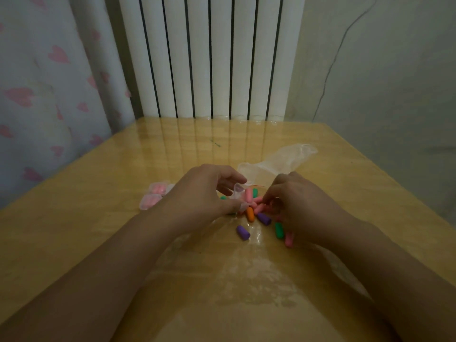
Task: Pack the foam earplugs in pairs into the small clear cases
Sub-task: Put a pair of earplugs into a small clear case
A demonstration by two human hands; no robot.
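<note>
At about nine o'clock from the hands, two small clear cases [153, 196] lie on the yellow surface [74, 230], each holding pink earplugs; these look finished, though whether their lids are snapped down is hard to tell. A third may sit behind them, partly hidden by the left hand [199, 191].

That hand holds an open clear case [238, 193] between thumb and fingers, tilted toward the pile. Whether anything is already inside it cannot be made out.

Just right of it lies the loose heap of earplugs [254, 206]: pink ones at the top, an orange earplug [250, 214], two purple, and green ones toward five o'clock. Several pairs therefore remain to be packed, so the job seems well short of done.

The right hand [303, 206] has its fingers curled down into the pink plugs, apparently pinching one, but the fingertips are hidden from view.

At one o'clock lies a crumpled clear plastic bag [283, 159].
</note>
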